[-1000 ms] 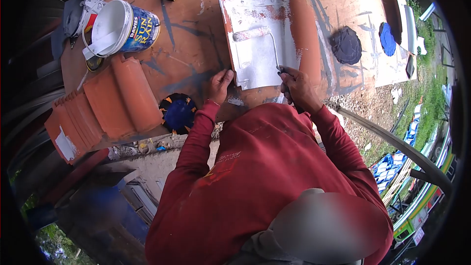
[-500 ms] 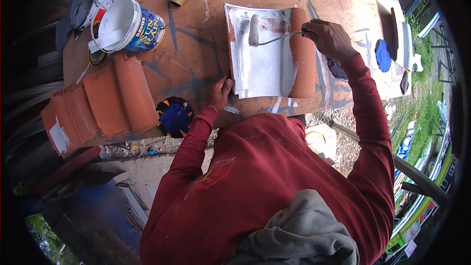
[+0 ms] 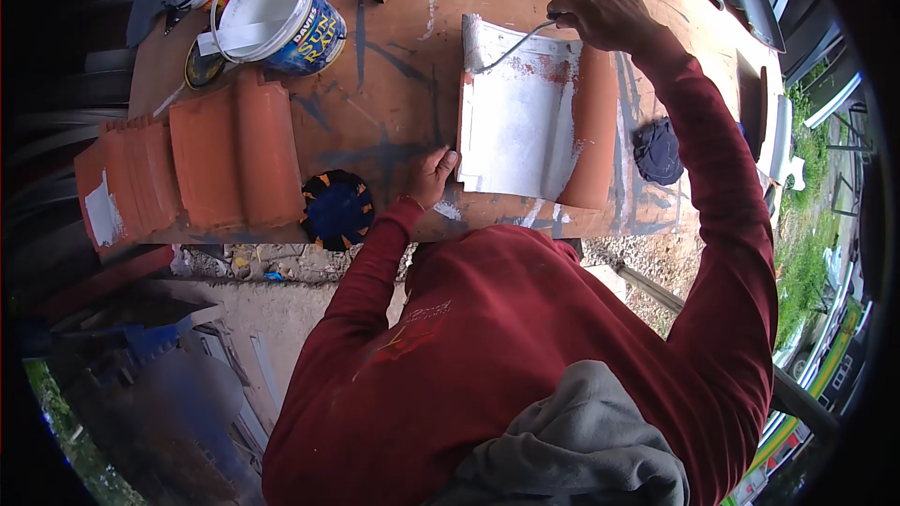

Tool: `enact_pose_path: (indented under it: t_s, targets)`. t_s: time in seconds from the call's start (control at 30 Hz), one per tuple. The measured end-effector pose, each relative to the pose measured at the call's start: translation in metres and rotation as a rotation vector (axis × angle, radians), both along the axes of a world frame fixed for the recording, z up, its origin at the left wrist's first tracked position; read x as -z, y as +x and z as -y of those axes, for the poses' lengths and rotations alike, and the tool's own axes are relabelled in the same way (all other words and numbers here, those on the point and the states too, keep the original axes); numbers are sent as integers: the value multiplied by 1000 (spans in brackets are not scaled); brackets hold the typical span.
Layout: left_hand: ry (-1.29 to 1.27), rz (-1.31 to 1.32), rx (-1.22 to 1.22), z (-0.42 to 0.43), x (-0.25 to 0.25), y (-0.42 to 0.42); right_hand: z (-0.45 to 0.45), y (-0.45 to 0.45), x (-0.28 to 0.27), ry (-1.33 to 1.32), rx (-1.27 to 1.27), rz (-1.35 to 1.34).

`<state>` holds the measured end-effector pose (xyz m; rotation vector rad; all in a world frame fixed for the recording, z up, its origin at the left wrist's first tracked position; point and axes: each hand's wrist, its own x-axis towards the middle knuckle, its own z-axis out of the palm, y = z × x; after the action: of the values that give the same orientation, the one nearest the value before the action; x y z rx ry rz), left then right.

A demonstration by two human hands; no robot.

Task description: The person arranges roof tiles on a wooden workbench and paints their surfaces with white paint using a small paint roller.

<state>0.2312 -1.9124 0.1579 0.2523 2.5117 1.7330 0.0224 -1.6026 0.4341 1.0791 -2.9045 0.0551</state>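
Note:
A curved clay tile (image 3: 592,131) lies on the table, its hollow face mostly coated white with reddish patches near the far end. My right hand (image 3: 605,14) is closed on the handle of a paint roller, above the tile's far right corner. The wire of the roller runs left to its white roller head (image 3: 476,45), which lies at the tile's far left corner. My left hand (image 3: 433,176) rests by the tile's near left edge, with the thumb at the edge and the other fingers partly hidden.
An open paint bucket (image 3: 323,37) stands at the far left of the wooden table (image 3: 394,112). Stacked orange tiles (image 3: 206,164) lie at the left, beside a dark blue round cloth (image 3: 337,211). A dark round cloth (image 3: 658,152) lies right of the coated tile.
My right hand has moved up and away from my body with the roller, whose head is now at the tile's far left corner. My left hand has stayed beside the tile.

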Motion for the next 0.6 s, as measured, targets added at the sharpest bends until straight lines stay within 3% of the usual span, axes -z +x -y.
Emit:
enact_pose_path:
  t_s: [0.17,0.27,0.37,0.6]
  targets:
    - [-3,92,36,1,-11,-2,-4,1,7,164,24,1]
    - [21,-17,-3,-2,2,-2,1,3,1,131,66,-4]
    - [-2,67,20,0,-6,0,10,8,-5,56,31,-36]
    - [26,22,-27,-4,11,-1,5,-4,-6,138,29,-14]
